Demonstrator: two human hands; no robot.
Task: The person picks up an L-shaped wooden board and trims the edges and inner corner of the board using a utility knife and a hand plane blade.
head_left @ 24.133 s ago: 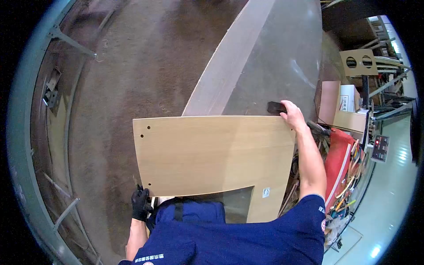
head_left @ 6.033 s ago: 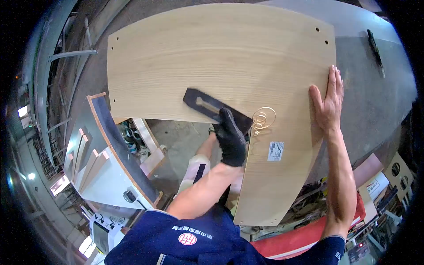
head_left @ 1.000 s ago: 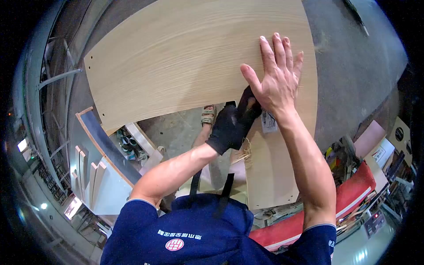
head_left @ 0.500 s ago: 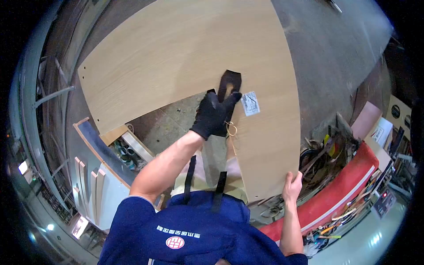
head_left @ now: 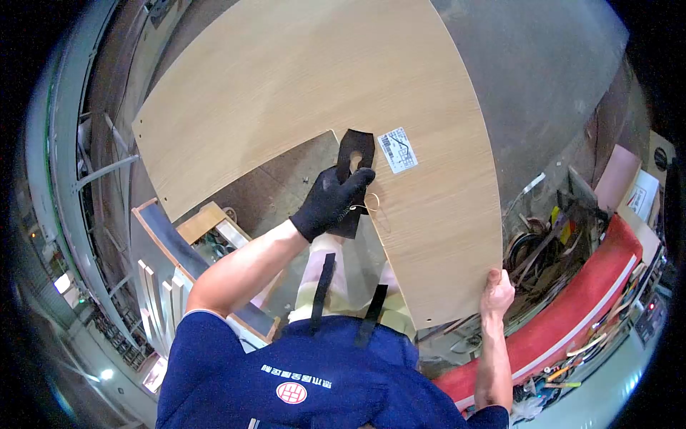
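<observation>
A large, curved, L-shaped wood-grain panel spreads out in front of me. My left hand, in a black glove, is closed around a flat black strip with an oval hole, at the panel's inner edge. A thin tan cord loop hangs beside the glove. Just right of the strip, a white printed label is stuck on the panel. My bare right hand is closed on the panel's outer edge near its lower right corner; its fingertips are partly hidden.
At right lie a long curved red piece, tools and heaped scraps. To the left stand a blue-faced curved piece with wooden edges and several pale strips. Grey floor extends beyond the panel.
The black strip and my left hand have shifted left and slightly down in view. My right hand appears farther right, its fingers closed more tightly on the edge. The surroundings have shifted too.
</observation>
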